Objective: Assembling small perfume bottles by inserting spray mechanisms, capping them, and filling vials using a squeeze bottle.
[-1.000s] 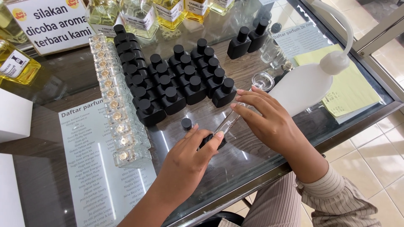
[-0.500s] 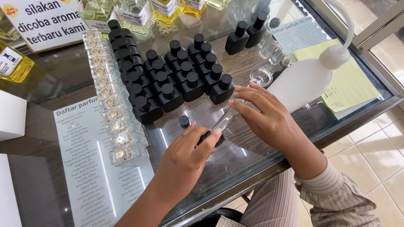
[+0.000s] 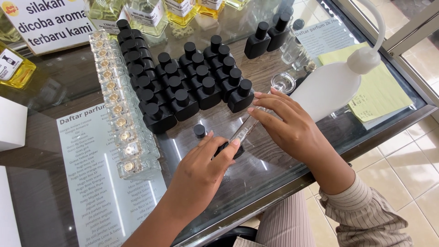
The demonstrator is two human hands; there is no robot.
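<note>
Over the last second little has shifted on the glass worktop (image 3: 274, 178): both hands stay on the same slim clear glass tube (image 3: 243, 130), which lies slanted near the front edge of the worktop, just in front of the block of square black capped bottles (image 3: 192, 87). The left hand (image 3: 201, 169) keeps its fingers curled closed over the small black bottle (image 3: 231, 150) at the tube's lower end, thumb and forefinger pinching where tube and bottle meet; how much of the bottle sits inside the palm I cannot tell. The right hand (image 3: 292, 123) has its fingers closed lightly round the tube's upper end — fingertips on the glass, wrist resting over the front edge. The only change is a slight drawing together of the hands, so the tube appears a touch steeper than before; the grip on both ends looks settled rather than newly taken, so the work at the bottle's mouth reads as still under way. A loose black round cap (image 3: 199, 131) stands on the worktop just left of the left hand, apart from it. Behind the right hand stand a small clear glass funnel-like cup (image 3: 282, 82) and a large white plastic squeeze bottle (image 3: 329, 87) with a bent spout — neither is touched. Along the left of the black block runs a row of clear square glass bottles (image 3: 116, 110).
</note>
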